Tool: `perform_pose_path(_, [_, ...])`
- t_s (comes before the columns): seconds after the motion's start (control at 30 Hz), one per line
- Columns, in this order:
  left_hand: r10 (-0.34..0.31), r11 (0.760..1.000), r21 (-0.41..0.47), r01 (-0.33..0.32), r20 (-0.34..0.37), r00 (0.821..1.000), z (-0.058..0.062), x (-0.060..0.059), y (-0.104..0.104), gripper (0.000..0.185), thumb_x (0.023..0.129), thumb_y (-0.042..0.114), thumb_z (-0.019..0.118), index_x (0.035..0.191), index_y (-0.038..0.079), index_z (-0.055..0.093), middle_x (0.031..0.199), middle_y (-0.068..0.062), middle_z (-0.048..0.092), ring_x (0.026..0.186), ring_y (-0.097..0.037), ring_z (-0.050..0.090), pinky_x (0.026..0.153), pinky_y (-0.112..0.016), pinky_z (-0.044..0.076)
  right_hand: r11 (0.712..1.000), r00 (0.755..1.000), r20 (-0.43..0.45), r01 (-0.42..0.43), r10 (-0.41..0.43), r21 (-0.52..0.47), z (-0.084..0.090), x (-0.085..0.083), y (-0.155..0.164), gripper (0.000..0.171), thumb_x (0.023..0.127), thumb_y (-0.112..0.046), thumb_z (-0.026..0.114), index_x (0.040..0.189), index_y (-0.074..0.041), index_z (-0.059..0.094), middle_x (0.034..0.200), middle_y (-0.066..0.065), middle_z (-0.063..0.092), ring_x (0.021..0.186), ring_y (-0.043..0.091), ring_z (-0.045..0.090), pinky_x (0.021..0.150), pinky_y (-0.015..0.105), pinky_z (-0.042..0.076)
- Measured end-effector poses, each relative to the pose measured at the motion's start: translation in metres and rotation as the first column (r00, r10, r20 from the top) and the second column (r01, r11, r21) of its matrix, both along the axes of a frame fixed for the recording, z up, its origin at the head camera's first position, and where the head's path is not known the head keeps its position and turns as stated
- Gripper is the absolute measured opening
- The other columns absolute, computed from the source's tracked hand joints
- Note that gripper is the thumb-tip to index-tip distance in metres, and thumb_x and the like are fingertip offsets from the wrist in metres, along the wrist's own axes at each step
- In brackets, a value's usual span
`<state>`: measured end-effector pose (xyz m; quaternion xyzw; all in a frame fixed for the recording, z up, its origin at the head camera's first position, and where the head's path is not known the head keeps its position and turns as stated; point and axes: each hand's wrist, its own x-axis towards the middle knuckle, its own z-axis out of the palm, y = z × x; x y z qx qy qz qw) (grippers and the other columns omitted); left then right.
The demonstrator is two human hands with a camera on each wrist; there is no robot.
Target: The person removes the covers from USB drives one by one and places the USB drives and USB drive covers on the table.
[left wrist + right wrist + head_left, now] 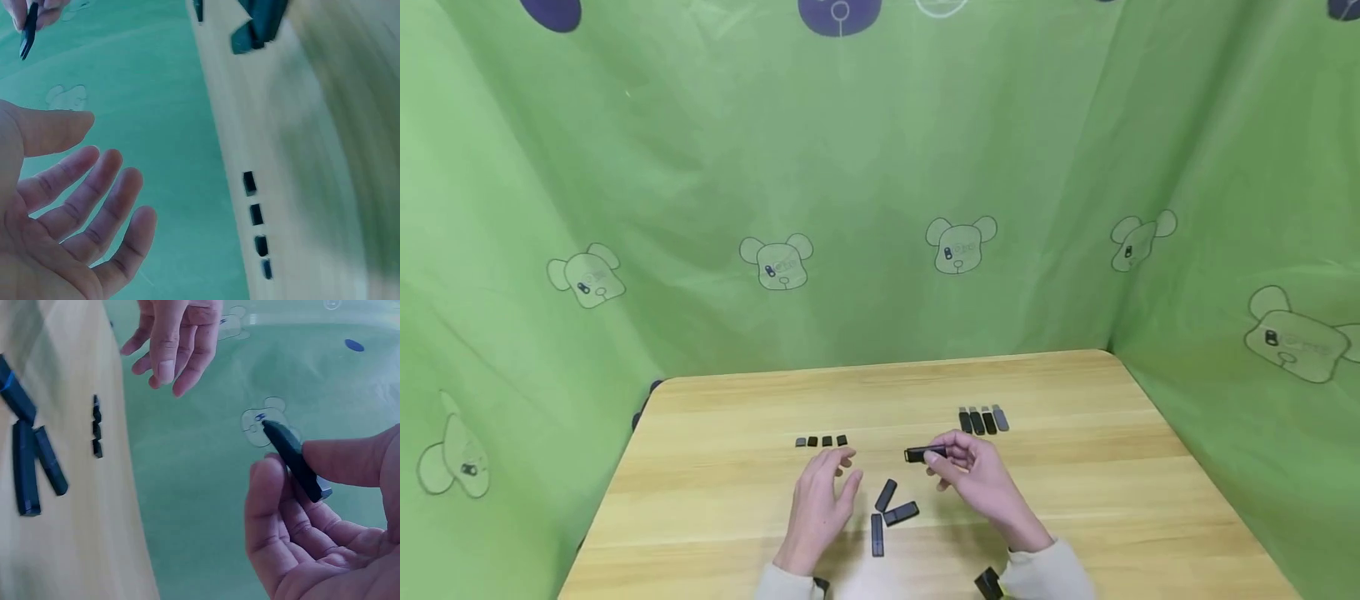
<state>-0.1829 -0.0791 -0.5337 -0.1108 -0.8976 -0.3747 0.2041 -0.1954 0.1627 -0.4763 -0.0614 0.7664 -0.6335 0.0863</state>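
- My right hand (pixel 973 477) held one black memory stick (pixel 917 455) above the tabletop (pixel 1112 475), pinched between thumb and bent fingers, one end jutting toward my left hand (pixel 820 502).
- The fingers of my left hand were apart and gently bent, gripping nothing, with a gap between them and that stick.
- Three loose sticks (pixel 901 513) lay at differing angles between my hands, nearer to me.
- Just ahead of my left hand sat a row of four small caps (pixel 812 442); beyond my right, four uncapped sticks (pixel 977 422) lay side by side, plugs pointing away.
- I judged this a moment for uncapping, though the join was too small to make out: grip the body firmly, pinch only the cap with the left, pull straight along its length.
- Twisting risked a flying cap or a knocked row.
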Motion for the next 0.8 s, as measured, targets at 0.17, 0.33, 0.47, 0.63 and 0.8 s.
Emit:
perform_pose_path(0.17, [-0.009, 1.000, 0.026, 0.011, -0.060, 0.998, 0.008, 0.001, 0.004, 0.027, 0.086, 0.008, 0.077, 0.112, 0.007, 0.070, 0.097, -0.005, 0.073, 0.083, -0.020, 0.068, 0.074, -0.026, 0.055, 0.999, 0.999, 0.018, 0.029, -0.028, -0.032, 0.007, -0.003, -0.003, 0.031, 0.094, -0.011, 0.070, 0.117, 0.007, 0.060, 0.095, 0.009, 0.072, 0.081, 0.015, 0.069, 0.069, 0.029, 0.060])
perform_pose_path(0.33, [-0.046, 0.997, 0.065, 0.052, -0.079, 0.996, 0.015, 0.003, 0.011, 0.024, 0.087, 0.009, 0.076, 0.110, 0.008, 0.070, 0.097, -0.004, 0.073, 0.084, -0.020, 0.068, 0.075, -0.028, 0.055, 0.999, 0.999, 0.007, 0.042, -0.042, -0.019, 0.010, -0.002, -0.004, 0.029, 0.094, -0.013, 0.070, 0.115, 0.005, 0.062, 0.094, 0.010, 0.071, 0.080, 0.014, 0.068, 0.068, 0.029, 0.059])
perform_pose_path(0.47, [-0.055, 0.993, 0.097, 0.064, -0.095, 0.994, 0.021, 0.004, 0.016, 0.020, 0.090, 0.012, 0.073, 0.110, 0.009, 0.071, 0.099, -0.004, 0.073, 0.088, -0.017, 0.067, 0.078, -0.028, 0.056, 0.999, 0.999, -0.002, 0.038, -0.038, -0.019, 0.010, -0.001, -0.004, 0.030, 0.094, -0.014, 0.071, 0.115, 0.006, 0.062, 0.095, 0.011, 0.072, 0.080, 0.015, 0.069, 0.067, 0.030, 0.059])
perform_pose_path(0.63, [-0.071, 0.989, 0.110, 0.094, -0.193, 0.979, 0.034, 0.001, 0.023, 0.013, 0.096, 0.014, 0.068, 0.108, 0.010, 0.071, 0.108, -0.004, 0.068, 0.098, -0.015, 0.064, 0.083, -0.030, 0.055, 0.999, 0.999, -0.015, 0.030, -0.030, -0.030, 0.010, -0.001, -0.005, 0.030, 0.094, -0.014, 0.071, 0.114, 0.006, 0.062, 0.093, 0.011, 0.072, 0.078, 0.013, 0.069, 0.066, 0.029, 0.058])
perform_pose_path(0.8, [-0.089, 0.988, 0.104, 0.117, -0.241, 0.966, 0.046, 0.000, 0.029, 0.010, 0.098, 0.015, 0.065, 0.106, 0.013, 0.071, 0.110, -0.001, 0.066, 0.105, -0.014, 0.062, 0.088, -0.034, 0.053, 0.999, 0.999, -0.026, 0.023, -0.024, -0.037, 0.013, 0.001, -0.007, 0.029, 0.094, -0.015, 0.071, 0.113, 0.006, 0.062, 0.092, 0.011, 0.071, 0.078, 0.015, 0.068, 0.066, 0.028, 0.058])
